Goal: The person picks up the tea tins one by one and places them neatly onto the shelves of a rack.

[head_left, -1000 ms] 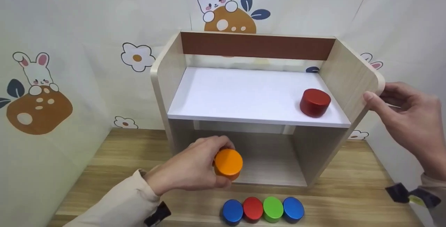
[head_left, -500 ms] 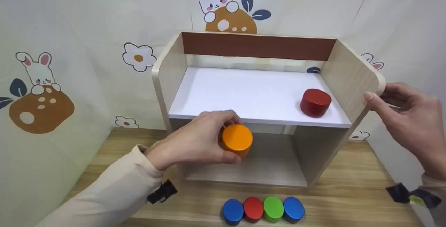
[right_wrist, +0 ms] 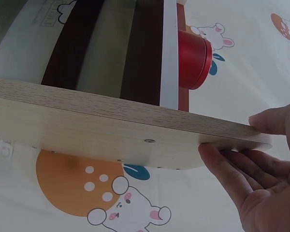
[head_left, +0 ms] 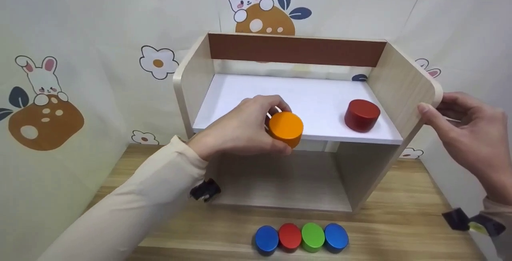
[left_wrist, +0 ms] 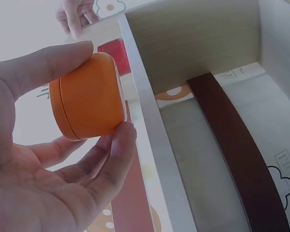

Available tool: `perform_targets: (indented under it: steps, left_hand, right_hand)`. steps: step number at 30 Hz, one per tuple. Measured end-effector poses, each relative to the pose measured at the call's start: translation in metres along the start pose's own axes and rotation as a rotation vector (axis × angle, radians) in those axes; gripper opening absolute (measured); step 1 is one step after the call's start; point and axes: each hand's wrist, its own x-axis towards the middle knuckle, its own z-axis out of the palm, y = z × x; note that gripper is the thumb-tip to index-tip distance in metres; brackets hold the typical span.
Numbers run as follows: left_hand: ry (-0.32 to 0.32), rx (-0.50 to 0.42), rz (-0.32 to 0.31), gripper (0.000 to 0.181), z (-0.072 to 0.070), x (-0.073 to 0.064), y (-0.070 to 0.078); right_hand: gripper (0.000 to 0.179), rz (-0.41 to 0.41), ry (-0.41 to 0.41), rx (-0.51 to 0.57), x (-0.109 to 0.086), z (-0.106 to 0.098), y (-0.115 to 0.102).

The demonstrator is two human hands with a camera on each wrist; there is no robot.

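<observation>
My left hand (head_left: pixel 252 127) grips a small orange round tin (head_left: pixel 286 129) between thumb and fingers. In the head view the tin overlaps the front edge of the white upper shelf (head_left: pixel 320 93). The left wrist view shows the orange tin (left_wrist: pixel 89 94) from the side, thumb on one face and fingertips at the other. On the right of that shelf stands a dark red tin (head_left: pixel 362 116). My right hand (head_left: pixel 472 137) pinches the front edge of the right side panel (head_left: pixel 408 81), thumb on one face and fingers on the other, as the right wrist view shows.
Along the table (head_left: pixel 384 233) in front of the shelf unit, a row holds a blue tin (head_left: pixel 267 239), a red tin (head_left: pixel 290 237), a green tin (head_left: pixel 313 237) and another blue tin (head_left: pixel 336 237). Below lies the lower compartment (head_left: pixel 288 185). A printed wall sheet (head_left: pixel 100 21) stands behind.
My left hand has risen with the orange tin, from before the lower compartment up to the upper shelf's front edge, drifting slightly right. The right hand stays at the side panel.
</observation>
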Motion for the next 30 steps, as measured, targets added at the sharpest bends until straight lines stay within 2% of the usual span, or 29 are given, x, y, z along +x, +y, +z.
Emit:
perform_targets:
  steps: [10,18,30]
  left_hand:
    - [0.039,0.012,-0.058,0.055,-0.003,0.023,0.007]
    - [0.017,0.01,-0.072,0.056,-0.003,0.04,0.014]
    - [-0.012,0.023,-0.082,0.057,0.004,0.061,0.026]
  right_hand:
    - [0.019,-0.005,0.006,0.052,0.001,0.0,-0.001]
    - [0.018,-0.008,-0.002,0.065,0.001,0.001,0.0]
    - [0.026,0.021,-0.015,-0.071,0.0,0.002,0.004]
